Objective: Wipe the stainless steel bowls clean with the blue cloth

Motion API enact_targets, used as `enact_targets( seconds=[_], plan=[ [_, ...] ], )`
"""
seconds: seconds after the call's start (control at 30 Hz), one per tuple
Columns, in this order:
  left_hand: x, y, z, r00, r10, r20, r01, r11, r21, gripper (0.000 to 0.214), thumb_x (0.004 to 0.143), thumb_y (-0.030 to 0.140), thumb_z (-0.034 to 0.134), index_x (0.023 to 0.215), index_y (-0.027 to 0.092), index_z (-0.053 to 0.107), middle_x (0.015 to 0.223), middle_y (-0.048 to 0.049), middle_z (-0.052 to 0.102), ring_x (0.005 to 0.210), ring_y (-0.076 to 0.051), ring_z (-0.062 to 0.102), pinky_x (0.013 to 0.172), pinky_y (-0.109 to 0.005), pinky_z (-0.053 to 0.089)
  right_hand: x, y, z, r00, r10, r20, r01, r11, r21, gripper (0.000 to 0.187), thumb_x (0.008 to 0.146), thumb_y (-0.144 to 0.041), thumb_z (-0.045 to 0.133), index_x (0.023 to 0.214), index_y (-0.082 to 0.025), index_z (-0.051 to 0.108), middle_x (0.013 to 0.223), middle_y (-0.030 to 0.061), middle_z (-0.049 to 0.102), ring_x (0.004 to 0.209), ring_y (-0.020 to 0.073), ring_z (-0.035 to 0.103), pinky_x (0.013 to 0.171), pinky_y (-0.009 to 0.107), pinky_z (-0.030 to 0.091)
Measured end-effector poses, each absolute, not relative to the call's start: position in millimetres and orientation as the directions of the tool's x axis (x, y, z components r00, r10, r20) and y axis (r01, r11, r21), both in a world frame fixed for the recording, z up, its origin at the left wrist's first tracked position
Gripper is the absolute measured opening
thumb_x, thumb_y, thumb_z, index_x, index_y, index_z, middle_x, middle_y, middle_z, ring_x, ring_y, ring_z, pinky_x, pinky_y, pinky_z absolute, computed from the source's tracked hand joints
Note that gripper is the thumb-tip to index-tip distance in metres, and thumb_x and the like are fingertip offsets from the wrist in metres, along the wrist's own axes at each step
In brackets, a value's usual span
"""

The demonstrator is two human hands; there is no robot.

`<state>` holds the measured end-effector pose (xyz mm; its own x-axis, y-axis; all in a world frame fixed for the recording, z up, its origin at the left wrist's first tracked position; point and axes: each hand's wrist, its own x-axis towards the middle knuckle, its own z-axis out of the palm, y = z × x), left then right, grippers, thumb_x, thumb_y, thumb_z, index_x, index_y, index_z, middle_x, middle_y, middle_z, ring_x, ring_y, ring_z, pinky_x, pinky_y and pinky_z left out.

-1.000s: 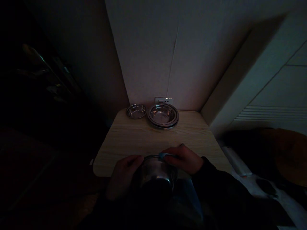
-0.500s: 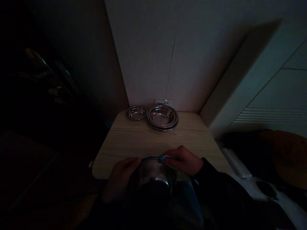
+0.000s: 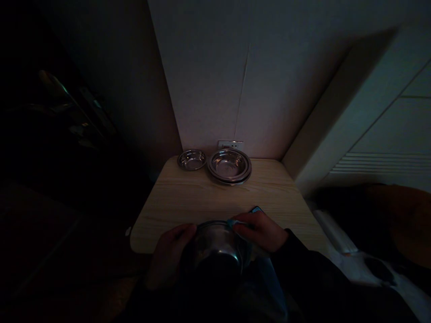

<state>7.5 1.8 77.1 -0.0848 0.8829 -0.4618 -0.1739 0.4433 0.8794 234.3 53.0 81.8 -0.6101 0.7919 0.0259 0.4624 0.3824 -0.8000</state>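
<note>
A shiny steel bowl is tilted at the near edge of the table, its outer side toward me. My left hand is closed on the bowl's left rim, thumb on top. At the right part of the rim, my right hand pinches a small light-blue cloth-like piece, which touches the rim. The dim light hides its exact kind. Just behind the right hand, a dark flat thing with a bluish edge shows in part on the table. The bowl's lower part fades into shadow.
On the wooden table, against the wall, stand a small steel bowl and a stack of wider steel bowls. A wall socket sits behind them. White and dark items lie right of the table. The left side is very dark.
The right hand and the blue piece have shifted slightly right along the rim. More of the dark flat thing shows behind the hand. The left hand keeps its hold.
</note>
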Motion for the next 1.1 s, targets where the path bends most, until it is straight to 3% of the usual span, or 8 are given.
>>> enact_targets(
  seconds=[0.23, 0.5, 0.67, 0.77, 0.83, 0.97, 1.1],
  plan=[
    [21.0, -0.2, 68.0, 0.023, 0.904, -0.427, -0.223, 0.421, 0.879, 0.029, 0.066, 0.042, 0.07, 0.077, 0.015, 0.07, 0.072, -0.0014, 0.07, 0.07, -0.015, 0.061, 0.065, -0.024, 0.046, 214.4, 56.2, 95.3, -0.666, 0.745, 0.035, 0.443, 0.433, -0.785, 0.025, 0.086, -0.028, 0.05, 0.1, -0.017, 0.068, 0.084, 0.0039, 0.071, 0.072, 0.0144, 0.064, 0.065, 0.022, 0.046],
    [19.1, -1.6, 65.7, -0.103, 0.873, -0.476, -0.249, 0.44, 0.863, 0.035, 0.059, 0.046, 0.072, 0.074, 0.015, 0.069, 0.067, -0.0019, 0.069, 0.067, -0.017, 0.061, 0.061, -0.025, 0.046, 236.2, 54.0, 88.6, -0.624, 0.781, 0.013, 0.453, 0.375, -0.809, 0.03, 0.089, -0.034, 0.045, 0.099, -0.016, 0.067, 0.085, 0.0044, 0.07, 0.075, 0.0146, 0.063, 0.066, 0.022, 0.046],
    [13.8, 2.6, 64.1, -0.107, 0.915, -0.39, 0.001, 0.392, 0.92, 0.032, 0.071, 0.045, 0.061, 0.083, 0.017, 0.07, 0.087, -0.0049, 0.072, 0.084, -0.021, 0.063, 0.076, -0.03, 0.047, 232.3, 53.4, 96.2, -0.67, 0.742, 0.007, 0.489, 0.449, -0.748, 0.028, 0.089, -0.032, 0.045, 0.097, -0.015, 0.067, 0.077, 0.0036, 0.069, 0.067, 0.0131, 0.062, 0.061, 0.021, 0.044],
    [11.4, 7.1, 79.1, -0.018, 0.945, -0.326, 0.226, 0.321, 0.919, 0.029, 0.073, 0.042, 0.059, 0.079, 0.017, 0.072, 0.084, -0.0044, 0.073, 0.084, -0.022, 0.063, 0.079, -0.029, 0.046, 228.5, 52.7, 101.3, -0.686, 0.727, -0.005, 0.494, 0.461, -0.737, 0.027, 0.09, -0.031, 0.045, 0.096, -0.016, 0.067, 0.073, 0.0023, 0.068, 0.063, 0.012, 0.061, 0.058, 0.02, 0.042],
    [14.0, 9.6, 89.8, 0.059, 0.954, -0.294, 0.245, 0.271, 0.931, 0.035, 0.079, 0.043, 0.051, 0.086, 0.018, 0.073, 0.088, -0.0037, 0.073, 0.088, -0.021, 0.063, 0.081, -0.029, 0.045, 226.4, 51.6, 102.3, -0.697, 0.717, -0.005, 0.477, 0.458, -0.75, 0.027, 0.09, -0.029, 0.044, 0.096, -0.015, 0.066, 0.074, 0.0024, 0.068, 0.063, 0.0117, 0.06, 0.057, 0.019, 0.042],
    [23.9, 12.3, 98.3, 0.234, 0.948, -0.215, 0.281, 0.146, 0.949, 0.032, 0.081, 0.039, 0.051, 0.094, 0.019, 0.072, 0.09, -0.0017, 0.073, 0.087, -0.019, 0.063, 0.079, -0.026, 0.045, 220.3, 49.5, 103.5, -0.73, 0.683, 0.014, 0.443, 0.489, -0.751, 0.025, 0.089, -0.027, 0.045, 0.096, -0.015, 0.066, 0.08, 0.0039, 0.069, 0.069, 0.0129, 0.062, 0.063, 0.021, 0.044],
    [25.6, 11.5, 94.8, 0.238, 0.945, -0.226, 0.334, 0.139, 0.932, 0.031, 0.082, 0.038, 0.05, 0.092, 0.019, 0.072, 0.086, -0.001, 0.073, 0.081, -0.018, 0.063, 0.074, -0.025, 0.044, 218.3, 48.5, 105.3, -0.717, 0.696, -0.018, 0.484, 0.48, -0.732, 0.027, 0.09, -0.029, 0.044, 0.095, -0.015, 0.067, 0.075, 0.0033, 0.068, 0.066, 0.0128, 0.061, 0.06, 0.021, 0.044]
  ],
)
